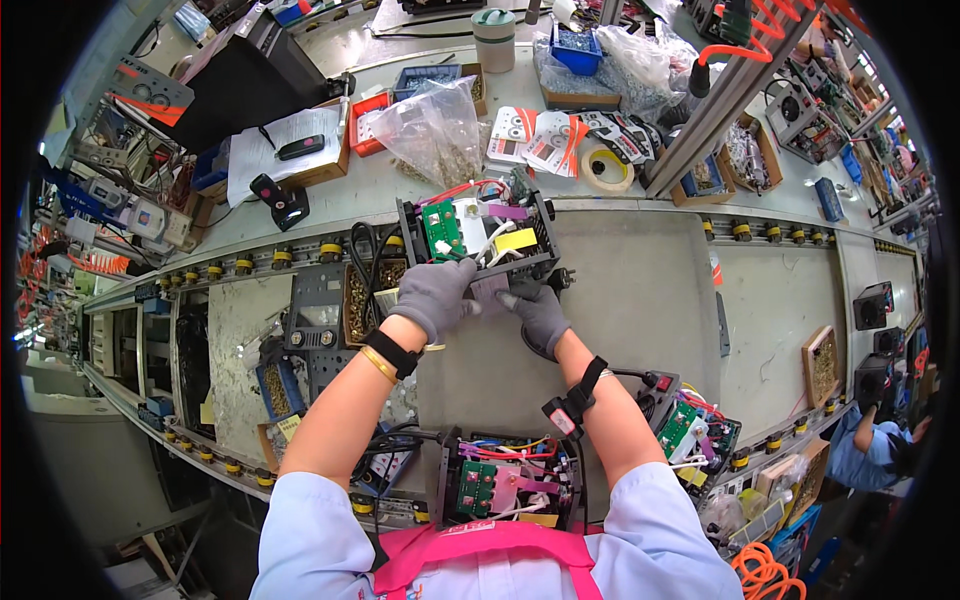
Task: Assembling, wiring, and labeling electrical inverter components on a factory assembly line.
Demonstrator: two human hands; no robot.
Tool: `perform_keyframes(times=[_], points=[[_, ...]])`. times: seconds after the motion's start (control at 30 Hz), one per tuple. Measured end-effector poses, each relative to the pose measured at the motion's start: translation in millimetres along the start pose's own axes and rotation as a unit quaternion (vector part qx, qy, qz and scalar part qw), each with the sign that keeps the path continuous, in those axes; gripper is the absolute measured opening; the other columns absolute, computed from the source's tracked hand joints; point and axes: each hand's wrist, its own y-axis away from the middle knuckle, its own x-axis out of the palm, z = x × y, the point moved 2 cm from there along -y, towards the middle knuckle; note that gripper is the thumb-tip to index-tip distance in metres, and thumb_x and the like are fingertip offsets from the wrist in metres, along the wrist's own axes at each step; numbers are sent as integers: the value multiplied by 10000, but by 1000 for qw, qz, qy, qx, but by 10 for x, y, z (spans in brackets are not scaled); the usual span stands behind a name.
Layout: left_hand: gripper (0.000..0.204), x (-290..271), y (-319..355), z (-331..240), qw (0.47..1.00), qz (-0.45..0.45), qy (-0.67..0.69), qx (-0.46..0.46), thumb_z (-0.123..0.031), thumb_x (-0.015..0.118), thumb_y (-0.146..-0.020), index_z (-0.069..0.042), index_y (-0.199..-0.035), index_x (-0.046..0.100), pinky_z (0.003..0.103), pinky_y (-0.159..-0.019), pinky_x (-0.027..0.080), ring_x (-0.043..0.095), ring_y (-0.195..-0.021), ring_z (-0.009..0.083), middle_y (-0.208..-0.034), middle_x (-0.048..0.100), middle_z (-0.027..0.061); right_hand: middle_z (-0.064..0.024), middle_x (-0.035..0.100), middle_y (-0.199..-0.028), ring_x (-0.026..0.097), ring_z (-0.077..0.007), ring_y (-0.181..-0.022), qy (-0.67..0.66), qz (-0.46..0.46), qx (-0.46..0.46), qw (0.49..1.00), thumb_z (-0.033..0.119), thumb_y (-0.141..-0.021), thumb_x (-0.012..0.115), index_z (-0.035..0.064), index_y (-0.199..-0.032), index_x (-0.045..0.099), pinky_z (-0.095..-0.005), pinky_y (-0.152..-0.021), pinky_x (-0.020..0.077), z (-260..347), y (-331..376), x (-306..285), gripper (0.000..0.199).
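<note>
My left hand (pixel 434 297) and right hand (pixel 541 315), half curled, flank a pinkish piece (pixel 489 294) by the machine (pixel 470 230); grip I can't tell

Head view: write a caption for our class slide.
Gloved left hand and right hand at the near edge of an open electronics unit, over a grey board.

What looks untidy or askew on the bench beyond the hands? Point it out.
The printed sheets lie at odd angles, overlapping, beside the tape roll, rather than squarely stacked. The clear plastic bag slumps on the bench, looking untidy. I see no clear damage there.
</note>
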Motion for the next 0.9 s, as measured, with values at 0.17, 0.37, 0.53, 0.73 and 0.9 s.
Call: perform_keyframes(times=[0.17,0.37,0.53,0.73,0.9], points=[[455,96,-60,18,999,-17,-26,-21,-462,663,-751,-94,-967,507,416,-633,491,636,-818,309,-856,629,102,-8,648,-849,538,-81,-743,2,1,15,1000,149,-827,696,-8,-926,686,-248,-676,440,37,-31,31,186],[432,79,-97,-44,999,-16,-27,-27,-459,648,-771,-95,-963,518,410,-627,493,639,-801,300,-843,631,97,-38,654,-829,554,-101,-732,-5,-9,31,999,178,-801,719,-28,-910,687,-264,-664,443,-50,-86,-46,236],[426,114,-112,-51,999,-26,-35,-28,-480,623,-783,-99,-947,530,412,-618,494,640,-783,298,-824,630,95,-36,653,-811,551,-97,-717,-26,-9,30,999,188,-801,721,-27,-892,690,-262,-655,443,-51,-93,-33,235],[381,163,-124,-103,995,-81,-39,-38,-483,599,-799,-114,-883,558,405,-562,490,640,-705,290,-763,627,82,-31,647,-799,552,-97,-718,-38,-2,35,999,210,-801,722,-33,-899,689,-261,-655,442,-60,-110,-26,263],[340,229,-143,-166,990,-120,-60,-54,-463,600,-799,-130,-864,570,399,-511,475,635,-655,274,-731,623,64,-28,645,-798,559,-96,-738,-55,-29,26,998,215,-815,705,-47,-906,682,-261,-674,454,-65,-125,1,279]])
